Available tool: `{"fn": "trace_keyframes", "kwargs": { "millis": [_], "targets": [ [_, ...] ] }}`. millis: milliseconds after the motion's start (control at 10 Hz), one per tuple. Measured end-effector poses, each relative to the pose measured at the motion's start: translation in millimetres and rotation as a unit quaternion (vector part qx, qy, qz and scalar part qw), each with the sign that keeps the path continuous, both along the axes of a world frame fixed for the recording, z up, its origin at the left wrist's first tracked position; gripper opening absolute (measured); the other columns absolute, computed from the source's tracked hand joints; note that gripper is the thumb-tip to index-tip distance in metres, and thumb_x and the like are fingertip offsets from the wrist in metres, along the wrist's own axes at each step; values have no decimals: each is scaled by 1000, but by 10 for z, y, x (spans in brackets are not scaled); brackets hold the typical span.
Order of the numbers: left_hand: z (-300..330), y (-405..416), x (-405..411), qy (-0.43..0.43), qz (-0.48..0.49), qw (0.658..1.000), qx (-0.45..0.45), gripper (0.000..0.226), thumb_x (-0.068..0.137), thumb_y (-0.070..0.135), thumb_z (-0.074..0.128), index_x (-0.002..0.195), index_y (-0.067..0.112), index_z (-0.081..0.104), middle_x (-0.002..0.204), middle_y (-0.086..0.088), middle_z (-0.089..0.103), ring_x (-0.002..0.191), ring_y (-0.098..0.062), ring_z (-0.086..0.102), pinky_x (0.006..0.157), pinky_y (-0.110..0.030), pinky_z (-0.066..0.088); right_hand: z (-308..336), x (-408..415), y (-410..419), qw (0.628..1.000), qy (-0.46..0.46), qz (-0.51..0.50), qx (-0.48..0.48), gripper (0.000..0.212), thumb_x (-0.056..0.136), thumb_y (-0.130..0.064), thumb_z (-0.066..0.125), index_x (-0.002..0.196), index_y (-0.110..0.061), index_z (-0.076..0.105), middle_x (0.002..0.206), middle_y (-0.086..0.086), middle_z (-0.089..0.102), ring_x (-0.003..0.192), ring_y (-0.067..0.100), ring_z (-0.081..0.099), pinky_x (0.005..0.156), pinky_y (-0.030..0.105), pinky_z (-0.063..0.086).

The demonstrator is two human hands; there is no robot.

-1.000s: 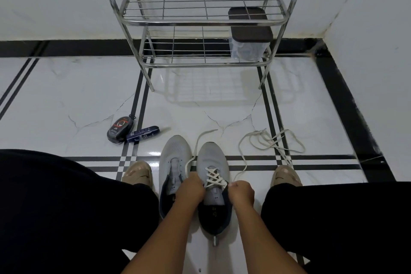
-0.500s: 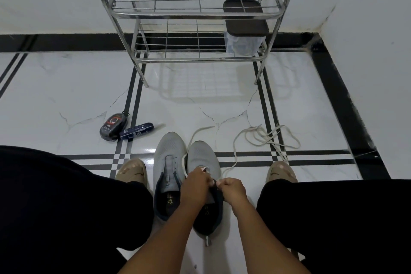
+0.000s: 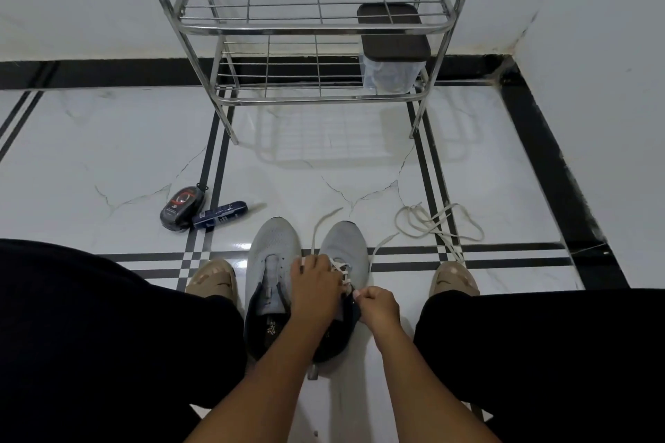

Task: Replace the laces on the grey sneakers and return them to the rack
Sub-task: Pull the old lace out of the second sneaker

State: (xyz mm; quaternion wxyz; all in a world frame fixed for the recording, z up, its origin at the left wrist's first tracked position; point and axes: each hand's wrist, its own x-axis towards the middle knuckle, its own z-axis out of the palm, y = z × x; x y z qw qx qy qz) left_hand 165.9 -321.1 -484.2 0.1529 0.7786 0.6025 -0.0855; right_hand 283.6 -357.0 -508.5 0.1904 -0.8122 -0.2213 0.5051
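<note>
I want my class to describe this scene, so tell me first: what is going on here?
A seated person is lacing the right grey sneaker on the floor between their feet. The left hand rests over its laced part while the right hand pinches the white lace. The left grey sneaker beside it has no lace. A loose lace lies on the tiles to the right. The metal rack ahead holds only a lidded container.

left hand [image 3: 315, 289] on right sneaker [image 3: 343, 252] | right hand [image 3: 378, 306] pinches lace [image 3: 342, 271]
</note>
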Motion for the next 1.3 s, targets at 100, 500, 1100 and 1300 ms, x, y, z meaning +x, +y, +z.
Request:
{"fn": "trace_keyframes", "kwargs": {
  "millis": [100, 500, 1100, 1300],
  "targets": [
    [-96, -84, 14, -22, -1, 1000, -8, 19, 87, 36, 58, 96, 28, 72, 119, 3, 54, 129, -24, 40, 115, -50, 3, 13, -15, 0, 1000, -6, 21, -1, 17, 89, -25, 63, 85, -11, 72, 87, 6, 68, 89, 26, 64, 84, 38, 55],
    [283, 525, -342, -417, 423, 792, -145, 12, 95, 27, 46, 101, 17, 48, 74, -6, 54, 53, -13, 50, 48, -24, 41, 15, 36, 3, 999, -31, 23, -19, 18, 91, -26, 59, 77, -15, 65, 90, 11, 69, 90, 30, 65, 81, 33, 53],
    [211, 427, -277, -289, 387, 875, -34, 82, 90, 30, 64, 151, 10, 12, 137, -14, 51, 119, -32, 53, 96, -41, 44, 81, 109, 66, 997, -30, 45, -54, 16, 89, -25, 62, 81, -11, 63, 89, 11, 62, 86, 28, 58, 83, 34, 56],
    [130, -44, -13, -46, 168, 980, -98, 35, 86, 47, 62, 101, 15, 63, 103, -3, 64, 97, -22, 61, 74, -31, 46, 105, 182, 130, 993, -41, 91, -70, 23, 84, -27, 68, 96, -9, 72, 99, 11, 68, 97, 30, 62, 85, 38, 56]
  ]
}}
